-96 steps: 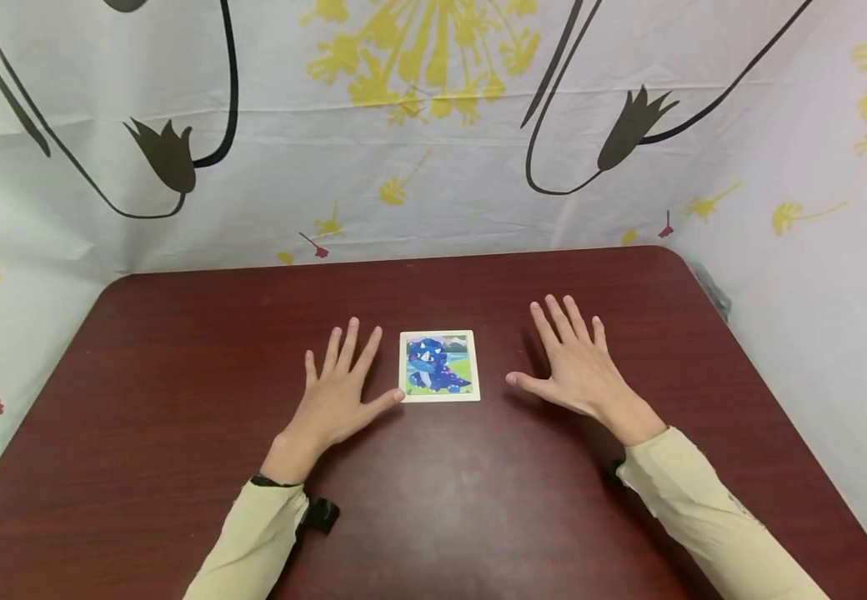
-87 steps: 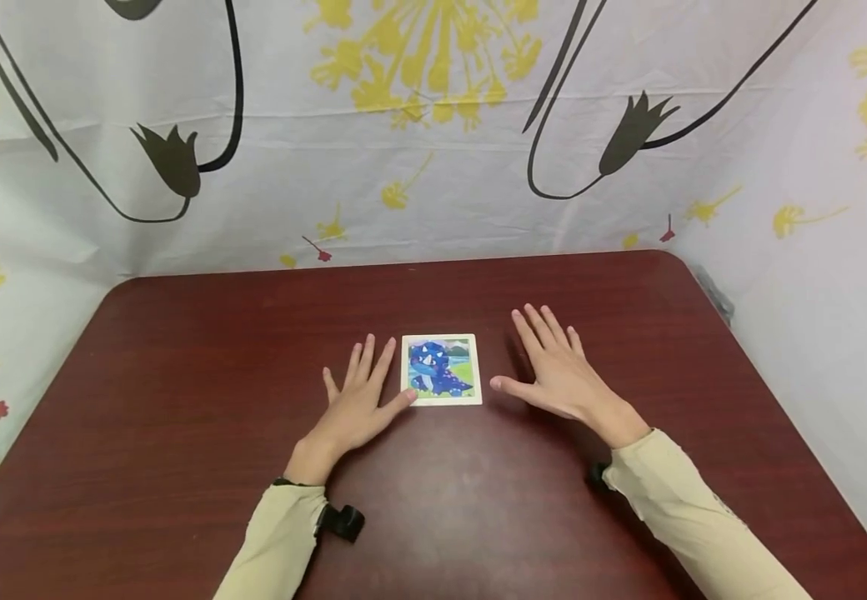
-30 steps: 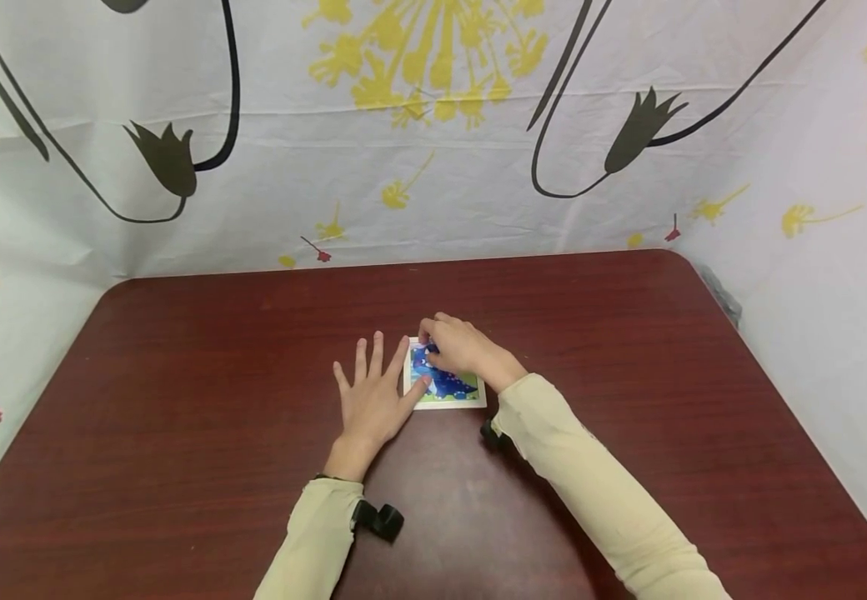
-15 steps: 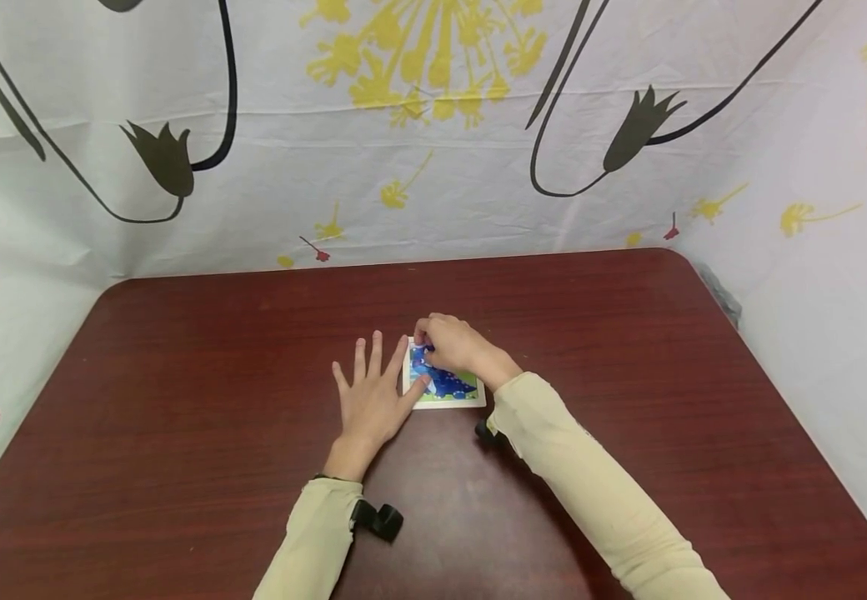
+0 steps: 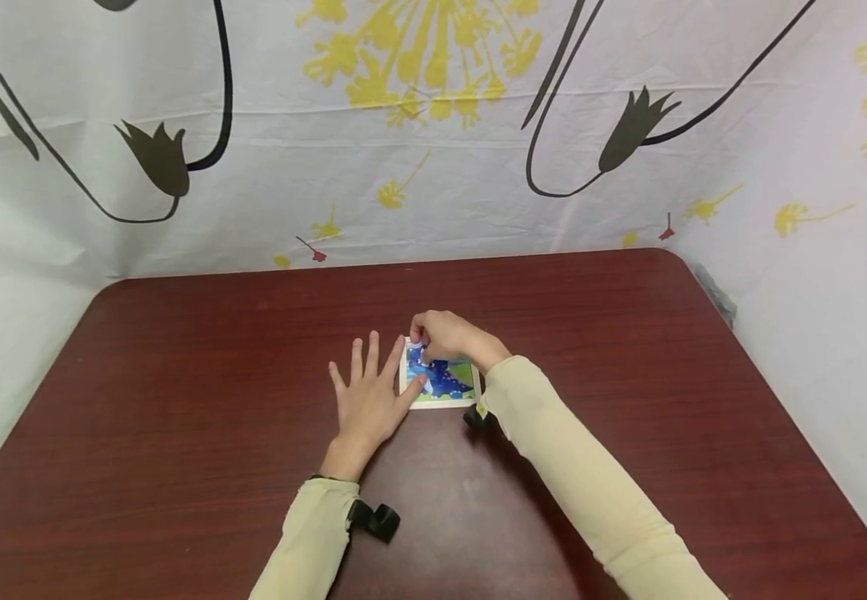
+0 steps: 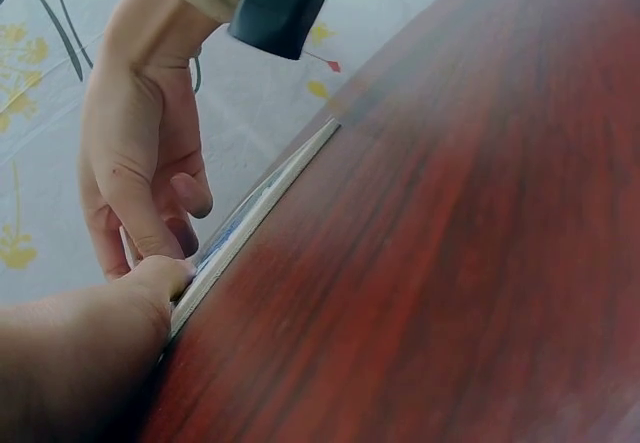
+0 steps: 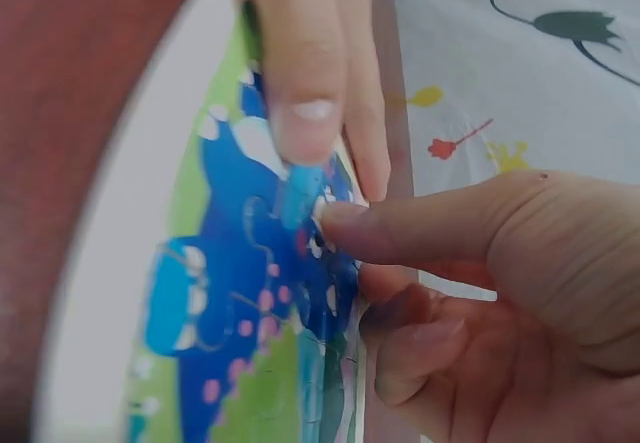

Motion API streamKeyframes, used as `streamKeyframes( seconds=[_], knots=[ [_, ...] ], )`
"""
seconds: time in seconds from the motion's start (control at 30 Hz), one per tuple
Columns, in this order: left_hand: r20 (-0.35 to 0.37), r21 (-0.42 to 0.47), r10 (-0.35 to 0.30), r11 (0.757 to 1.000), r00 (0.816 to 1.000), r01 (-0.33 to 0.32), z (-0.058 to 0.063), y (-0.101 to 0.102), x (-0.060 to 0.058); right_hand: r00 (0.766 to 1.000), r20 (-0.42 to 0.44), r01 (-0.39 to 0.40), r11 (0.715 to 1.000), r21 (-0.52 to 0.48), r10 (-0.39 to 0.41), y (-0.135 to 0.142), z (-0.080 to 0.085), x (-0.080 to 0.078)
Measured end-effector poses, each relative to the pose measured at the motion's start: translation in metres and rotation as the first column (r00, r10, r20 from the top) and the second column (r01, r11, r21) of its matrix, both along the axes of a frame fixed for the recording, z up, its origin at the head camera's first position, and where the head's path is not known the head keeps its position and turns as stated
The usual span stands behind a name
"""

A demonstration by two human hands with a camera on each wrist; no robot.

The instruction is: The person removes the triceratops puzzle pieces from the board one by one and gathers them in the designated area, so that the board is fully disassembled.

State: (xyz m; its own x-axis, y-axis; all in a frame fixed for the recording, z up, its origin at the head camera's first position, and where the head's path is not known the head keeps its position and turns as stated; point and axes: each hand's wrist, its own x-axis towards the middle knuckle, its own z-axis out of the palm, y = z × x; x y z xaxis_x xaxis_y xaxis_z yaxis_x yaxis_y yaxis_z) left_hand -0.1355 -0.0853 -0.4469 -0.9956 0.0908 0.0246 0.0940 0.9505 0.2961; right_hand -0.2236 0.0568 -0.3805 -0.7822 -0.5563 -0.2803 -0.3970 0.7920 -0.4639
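A small jigsaw puzzle (image 5: 444,385) of a blue horned dinosaur, in a white frame, lies on the table; in the right wrist view, cut lines run across the puzzle (image 7: 230,253). My left hand (image 5: 370,400) rests beside it with fingers spread, its thumb pressed on the puzzle's left part. Reaching across from the right, my right hand (image 5: 450,337) curls over the upper left part, thumb and fingers pinching at the dinosaur's head. Up close, the right thumb (image 7: 400,231) touches the picture just by the left thumb (image 7: 300,113). The left wrist view shows the puzzle (image 6: 262,208) edge-on.
The dark red wooden table (image 5: 216,375) extends all around the puzzle. Behind it hangs a white cloth (image 5: 433,217) with yellow and grey flower prints. A black camera (image 5: 377,518) is strapped to the left wrist, another black camera (image 5: 477,417) to the right.
From a spread pose right of the puzzle, my right hand has moved left and curled over it. My left hand has slid right, thumb onto the picture. In the last half second both barely move.
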Motion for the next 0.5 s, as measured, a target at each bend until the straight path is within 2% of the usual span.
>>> streamKeyframes(
  seconds=[0.2,0.37,0.5],
  knots=[
    [-0.011,0.010,-0.002,1.000,1.000,0.003,0.002,0.001,-0.001,0.994,0.102,-0.031,1.000,-0.005,0.031,0.002,0.003,-0.010],
    [-0.011,0.025,-0.010,1.000,1.000,0.010,0.002,0.002,0.001,0.985,0.167,-0.049,0.999,-0.002,0.049,0.001,0.003,-0.012],
    [-0.010,0.030,-0.003,1.000,1.000,0.004,0.003,0.001,0.002,0.984,0.166,-0.069,0.998,0.009,0.066,0.001,0.003,-0.013]
  ],
)
